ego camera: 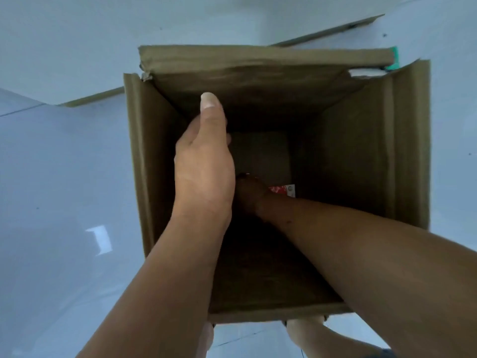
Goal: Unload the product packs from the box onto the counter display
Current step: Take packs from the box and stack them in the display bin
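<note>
I look straight down into a deep brown cardboard box (pixel 407 140) standing on the floor. My right hand (pixel 249 196) reaches to the dark bottom and grips a red and white product pack (pixel 284 190), which shows only as a small patch beside the hand. My left hand (pixel 204 161) hovers inside the box's left side, higher up, thumb straight and pointing away from me. Its fingers point down, partly hidden behind the palm, and hold nothing. The rest of the box bottom looks bare brown card.
Pale glossy floor tiles (pixel 56 177) surround the box. A brown skirting strip (pixel 330 31) runs diagonally behind it. Something green and white (pixel 393 60) sticks out at the far right corner. My feet (pixel 304 330) stand at the near edge.
</note>
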Motion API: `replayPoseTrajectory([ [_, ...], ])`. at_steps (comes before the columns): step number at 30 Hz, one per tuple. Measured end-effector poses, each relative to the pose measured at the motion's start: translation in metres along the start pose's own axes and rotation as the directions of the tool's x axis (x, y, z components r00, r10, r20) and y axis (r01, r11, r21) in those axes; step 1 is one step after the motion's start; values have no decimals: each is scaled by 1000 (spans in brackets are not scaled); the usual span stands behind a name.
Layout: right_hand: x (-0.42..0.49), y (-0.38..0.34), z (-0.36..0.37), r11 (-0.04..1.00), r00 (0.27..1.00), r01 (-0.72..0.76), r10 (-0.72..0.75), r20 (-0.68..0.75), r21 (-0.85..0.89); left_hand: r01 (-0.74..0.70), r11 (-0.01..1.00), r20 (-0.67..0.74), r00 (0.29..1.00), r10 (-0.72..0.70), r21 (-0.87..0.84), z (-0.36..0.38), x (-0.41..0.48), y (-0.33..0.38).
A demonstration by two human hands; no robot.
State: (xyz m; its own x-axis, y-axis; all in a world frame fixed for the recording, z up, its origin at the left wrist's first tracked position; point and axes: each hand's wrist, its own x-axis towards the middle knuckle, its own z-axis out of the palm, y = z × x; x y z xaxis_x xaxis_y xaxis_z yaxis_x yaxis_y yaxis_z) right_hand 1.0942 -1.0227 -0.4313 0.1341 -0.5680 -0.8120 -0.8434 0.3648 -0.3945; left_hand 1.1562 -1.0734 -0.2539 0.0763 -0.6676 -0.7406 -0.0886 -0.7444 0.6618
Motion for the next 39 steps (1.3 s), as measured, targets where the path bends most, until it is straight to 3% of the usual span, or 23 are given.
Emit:
replayPoseTrajectory([
  [11,-235,-43,-133,997,929,73,-68,-365,1,-106,993,27,994,105,49,-10,-172,122],
  [19,-433,-125,-234,994,841,110,-108,-530,-28,-287,958,63,956,286,7,-40,-337,246],
  [26,-566,-192,-310,978,746,206,-142,-650,23,-301,951,43,952,304,-65,-66,-446,332],
  [31,-637,-241,-367,972,678,235,-164,-716,1,-440,896,66,894,443,-60,-84,-490,386],
  [39,-705,-312,-446,940,464,301,-291,-837,-160,-610,769,114,764,635,-189,-114,-520,478],
])
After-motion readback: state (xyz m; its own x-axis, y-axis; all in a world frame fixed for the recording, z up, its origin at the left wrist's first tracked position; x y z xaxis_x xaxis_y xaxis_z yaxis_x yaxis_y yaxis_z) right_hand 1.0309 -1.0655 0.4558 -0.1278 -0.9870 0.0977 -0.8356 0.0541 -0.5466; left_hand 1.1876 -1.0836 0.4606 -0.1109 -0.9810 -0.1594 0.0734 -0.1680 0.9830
